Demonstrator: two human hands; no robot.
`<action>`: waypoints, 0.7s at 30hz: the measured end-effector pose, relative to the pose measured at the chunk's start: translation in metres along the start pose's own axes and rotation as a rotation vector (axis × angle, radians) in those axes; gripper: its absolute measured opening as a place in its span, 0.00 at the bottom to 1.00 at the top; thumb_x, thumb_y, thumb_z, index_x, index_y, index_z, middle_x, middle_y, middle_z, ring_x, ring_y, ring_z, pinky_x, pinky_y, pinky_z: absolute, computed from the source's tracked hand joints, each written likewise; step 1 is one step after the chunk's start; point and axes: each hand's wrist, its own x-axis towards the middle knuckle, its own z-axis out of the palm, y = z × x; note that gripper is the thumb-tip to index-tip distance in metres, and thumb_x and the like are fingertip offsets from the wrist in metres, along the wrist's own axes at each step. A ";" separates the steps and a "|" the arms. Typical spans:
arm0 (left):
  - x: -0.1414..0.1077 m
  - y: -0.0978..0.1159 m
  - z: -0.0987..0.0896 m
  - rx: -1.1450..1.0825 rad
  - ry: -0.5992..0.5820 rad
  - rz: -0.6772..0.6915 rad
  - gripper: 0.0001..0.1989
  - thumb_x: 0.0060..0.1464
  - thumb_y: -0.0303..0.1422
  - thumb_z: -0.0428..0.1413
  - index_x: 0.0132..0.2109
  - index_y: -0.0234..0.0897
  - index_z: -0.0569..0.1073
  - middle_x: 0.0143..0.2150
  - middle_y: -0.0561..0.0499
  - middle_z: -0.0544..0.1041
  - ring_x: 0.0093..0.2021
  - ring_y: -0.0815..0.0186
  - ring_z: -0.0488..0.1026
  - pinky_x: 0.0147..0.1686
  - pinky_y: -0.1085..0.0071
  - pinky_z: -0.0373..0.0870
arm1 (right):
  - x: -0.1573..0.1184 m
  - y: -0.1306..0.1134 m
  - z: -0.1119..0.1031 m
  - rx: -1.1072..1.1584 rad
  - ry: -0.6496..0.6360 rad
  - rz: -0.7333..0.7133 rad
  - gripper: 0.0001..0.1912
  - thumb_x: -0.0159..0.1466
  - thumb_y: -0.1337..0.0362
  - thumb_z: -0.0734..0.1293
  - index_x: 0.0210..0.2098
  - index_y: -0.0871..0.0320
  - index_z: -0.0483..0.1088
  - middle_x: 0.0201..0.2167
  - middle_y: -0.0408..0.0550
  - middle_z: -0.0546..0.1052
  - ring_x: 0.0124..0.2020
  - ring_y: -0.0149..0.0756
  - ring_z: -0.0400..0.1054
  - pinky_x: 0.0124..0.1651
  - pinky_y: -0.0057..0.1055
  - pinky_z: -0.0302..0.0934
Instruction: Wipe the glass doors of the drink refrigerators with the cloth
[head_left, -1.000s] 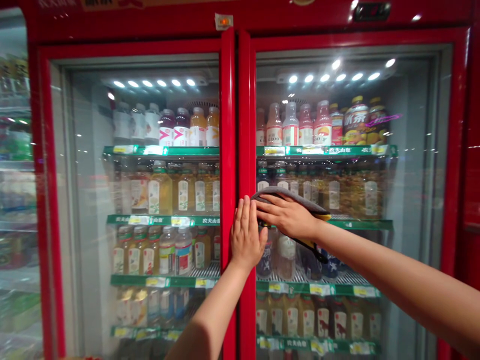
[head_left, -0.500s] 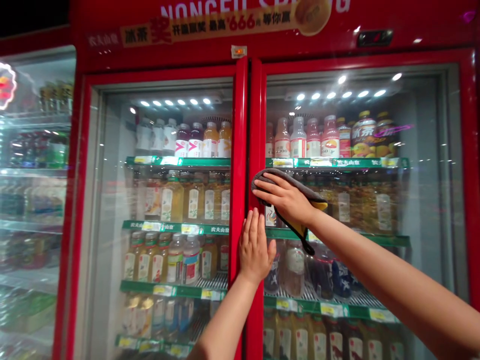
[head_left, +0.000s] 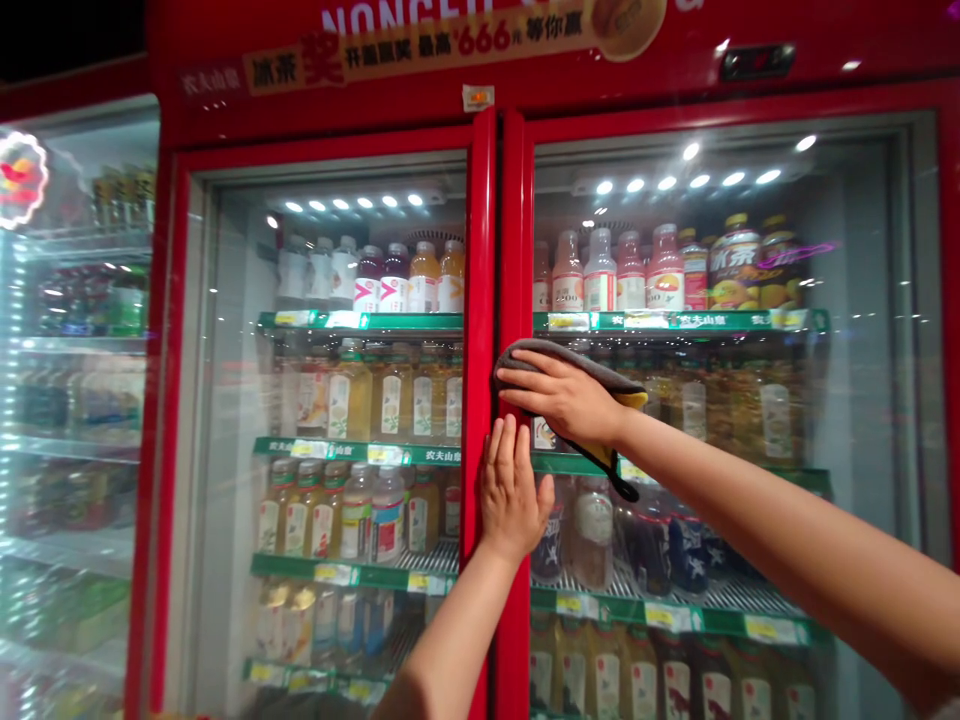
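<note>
My right hand [head_left: 562, 395] presses a folded grey and yellow cleaning cloth [head_left: 600, 372] against the right door's red frame [head_left: 517, 240] and the edge of its glass. A black-trimmed corner of the cloth with a loop hangs below the palm. Just beneath it, my left hand [head_left: 514, 490] rests flat on the red frames where the two doors meet, fingers extended upward and holding nothing. Both doors of the red drinks fridge [head_left: 225, 115] are closed. Part of the right frame is hidden behind my hands and the cloth.
Behind the left glass, bottles [head_left: 349, 390] stand on shelves with green front strips [head_left: 356, 452]. More bottles [head_left: 645, 275] fill the shelves behind the right door. Another lit fridge [head_left: 75, 400] stands at the left. A small switch [head_left: 478, 97] sits above the door gap.
My right hand and the cloth have shifted slightly left on the door frame. My left hand stays in place, and the view has moved a little.
</note>
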 end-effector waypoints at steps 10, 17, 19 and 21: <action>0.001 -0.001 -0.002 0.067 -0.038 0.030 0.35 0.70 0.37 0.44 0.76 0.29 0.43 0.74 0.34 0.58 0.77 0.52 0.47 0.73 0.50 0.53 | 0.044 0.040 -0.015 -0.053 0.107 0.234 0.28 0.67 0.76 0.58 0.63 0.52 0.71 0.69 0.44 0.67 0.76 0.40 0.46 0.76 0.48 0.50; -0.001 0.000 0.000 0.036 0.005 0.044 0.34 0.70 0.38 0.43 0.76 0.29 0.43 0.75 0.32 0.56 0.78 0.52 0.44 0.73 0.48 0.48 | -0.008 -0.010 0.011 0.053 -0.006 -0.008 0.23 0.71 0.71 0.59 0.62 0.54 0.71 0.69 0.46 0.68 0.76 0.38 0.45 0.76 0.45 0.52; 0.000 0.000 0.001 0.024 0.021 0.054 0.34 0.70 0.38 0.43 0.76 0.28 0.43 0.75 0.32 0.55 0.78 0.52 0.44 0.74 0.48 0.47 | -0.016 -0.016 0.013 0.055 -0.031 -0.044 0.23 0.71 0.70 0.60 0.63 0.56 0.70 0.69 0.47 0.67 0.76 0.39 0.46 0.75 0.44 0.53; 0.001 -0.001 0.001 0.020 0.017 0.049 0.34 0.70 0.37 0.44 0.76 0.28 0.44 0.76 0.32 0.54 0.78 0.52 0.44 0.74 0.49 0.46 | -0.010 -0.009 0.008 0.022 -0.044 0.008 0.26 0.70 0.71 0.60 0.66 0.54 0.67 0.71 0.46 0.65 0.76 0.39 0.45 0.75 0.45 0.53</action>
